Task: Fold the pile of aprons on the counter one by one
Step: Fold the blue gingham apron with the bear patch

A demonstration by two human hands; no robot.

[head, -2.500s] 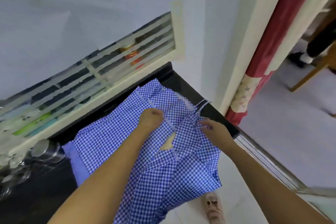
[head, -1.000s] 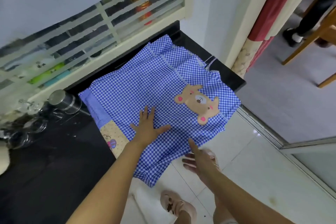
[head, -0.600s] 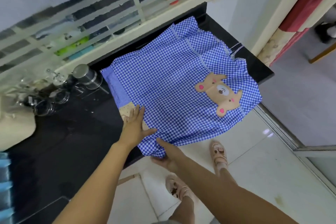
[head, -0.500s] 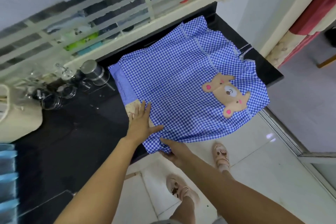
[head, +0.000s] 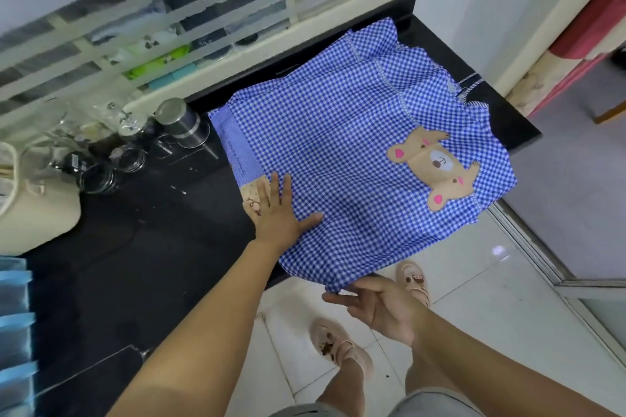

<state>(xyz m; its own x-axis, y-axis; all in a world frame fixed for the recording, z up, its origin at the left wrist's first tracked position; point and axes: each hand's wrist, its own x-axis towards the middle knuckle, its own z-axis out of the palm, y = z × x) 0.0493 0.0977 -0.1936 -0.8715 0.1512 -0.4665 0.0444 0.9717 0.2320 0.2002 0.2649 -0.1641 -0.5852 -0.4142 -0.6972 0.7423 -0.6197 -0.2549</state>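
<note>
**A:** Start with the big things. What am I looking at?

**B:** The glossy black stone counter [head: 142, 247] runs under the louvred window. The blue-and-white gingham apron with a tan bear patch [head: 338, 145] is spread across its right end, near edge drooping over the counter lip above the white tiled floor [head: 474, 298].

**A:** What's changed?

**B:** A couple of seconds back both hands were bunched in the middle of the cloth and the bear was hidden. Now it's face up and smoothed flat, so I'd judge the spreading done and the first fold due.

**A:** Hands?

**B:** My left hand [head: 277, 213] lies flat, fingers splayed, pinning the near-left corner. My right hand [head: 379, 306] has dropped under the hanging hem, fingers loosely apart, gripping nothing as far as I can see.

**A:** Anything smaller?

**B:** A steel tumbler [head: 183, 122] beside the apron's left edge.
</note>
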